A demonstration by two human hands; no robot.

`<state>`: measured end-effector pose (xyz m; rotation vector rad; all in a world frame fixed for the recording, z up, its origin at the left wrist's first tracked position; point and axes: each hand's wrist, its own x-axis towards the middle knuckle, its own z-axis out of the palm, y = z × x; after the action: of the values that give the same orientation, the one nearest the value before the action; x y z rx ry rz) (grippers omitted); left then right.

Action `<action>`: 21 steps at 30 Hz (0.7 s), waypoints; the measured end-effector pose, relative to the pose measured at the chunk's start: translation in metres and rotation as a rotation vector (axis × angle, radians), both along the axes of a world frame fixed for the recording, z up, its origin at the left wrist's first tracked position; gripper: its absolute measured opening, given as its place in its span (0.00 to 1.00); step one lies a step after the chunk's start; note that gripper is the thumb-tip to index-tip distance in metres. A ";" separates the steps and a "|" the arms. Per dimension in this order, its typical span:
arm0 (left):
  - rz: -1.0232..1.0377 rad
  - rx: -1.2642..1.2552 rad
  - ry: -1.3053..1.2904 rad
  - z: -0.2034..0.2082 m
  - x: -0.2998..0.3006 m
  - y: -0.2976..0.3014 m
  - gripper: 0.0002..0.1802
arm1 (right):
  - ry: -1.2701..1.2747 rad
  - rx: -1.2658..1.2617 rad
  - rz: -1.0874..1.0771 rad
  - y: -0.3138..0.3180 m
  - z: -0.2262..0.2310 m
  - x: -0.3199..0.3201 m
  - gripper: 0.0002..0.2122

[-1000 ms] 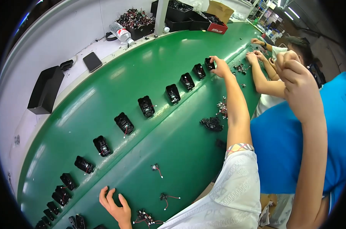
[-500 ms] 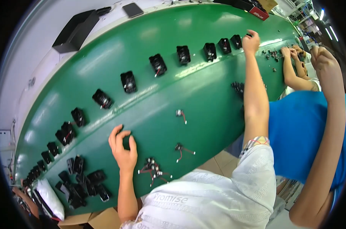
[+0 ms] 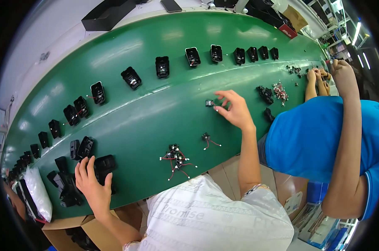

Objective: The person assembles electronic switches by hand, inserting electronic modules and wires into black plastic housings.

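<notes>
In the head view, your right hand (image 3: 236, 111) reaches out over the green conveyor belt (image 3: 164, 104), its fingers (image 3: 221, 109) narrowed to a pinch around a small wired component (image 3: 209, 103) that lies on the belt; I judge it touched, though I cannot tell whether it is gripped or lifted. Your left hand (image 3: 92, 180) rests with spread, open fingers on the pile of black plastic housings (image 3: 83, 167) at the near edge. A second wired component (image 3: 206, 137) lies alone nearer you, and a tangle of red-and-white-wired parts (image 3: 175, 157) sits just by your chest. A row of single housings (image 3: 162, 67) runs along the far side. The thin leads could snag or pull loose if you pinch the wire instead of the body. The co-worker's blue-sleeved arm (image 3: 344, 138) is close on your right, so a bump is possible.
</notes>
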<state>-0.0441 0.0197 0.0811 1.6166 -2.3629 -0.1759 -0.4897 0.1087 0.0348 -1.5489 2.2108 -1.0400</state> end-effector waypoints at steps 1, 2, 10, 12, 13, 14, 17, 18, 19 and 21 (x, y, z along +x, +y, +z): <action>0.013 0.011 -0.052 -0.005 0.002 -0.001 0.34 | 0.002 0.000 0.007 -0.004 -0.007 0.002 0.11; 0.026 0.023 -0.104 -0.011 0.002 -0.002 0.35 | 0.003 -0.019 0.038 -0.007 -0.015 0.004 0.11; -0.046 0.000 -0.131 -0.030 -0.013 -0.018 0.29 | 0.066 -0.029 0.093 -0.015 -0.023 -0.005 0.10; -0.082 -0.034 -0.052 -0.032 -0.019 -0.020 0.28 | 0.042 -0.022 0.088 -0.016 -0.021 -0.001 0.11; -0.119 -0.069 0.028 -0.032 -0.022 -0.021 0.27 | 0.020 -0.016 0.081 -0.016 -0.021 0.001 0.11; -0.100 -0.052 0.155 -0.025 -0.034 -0.019 0.23 | 0.021 -0.014 0.080 -0.016 -0.023 0.003 0.11; -0.169 0.247 0.721 -0.023 -0.051 -0.016 0.21 | 0.010 -0.024 0.071 -0.015 -0.026 0.011 0.11; -0.234 0.341 0.910 -0.026 -0.059 -0.015 0.20 | 0.007 -0.016 0.066 -0.015 -0.026 0.013 0.11; -0.126 0.648 1.116 -0.018 -0.068 -0.008 0.20 | 0.004 -0.008 0.061 -0.015 -0.026 0.015 0.11; -0.239 0.609 1.050 -0.032 -0.076 -0.003 0.24 | -0.002 -0.015 0.057 -0.012 -0.030 0.014 0.12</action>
<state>-0.1203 0.0168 0.0495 0.9667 -1.6686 -1.4849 -0.4754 0.0963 0.0051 -1.6072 2.1486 -1.0436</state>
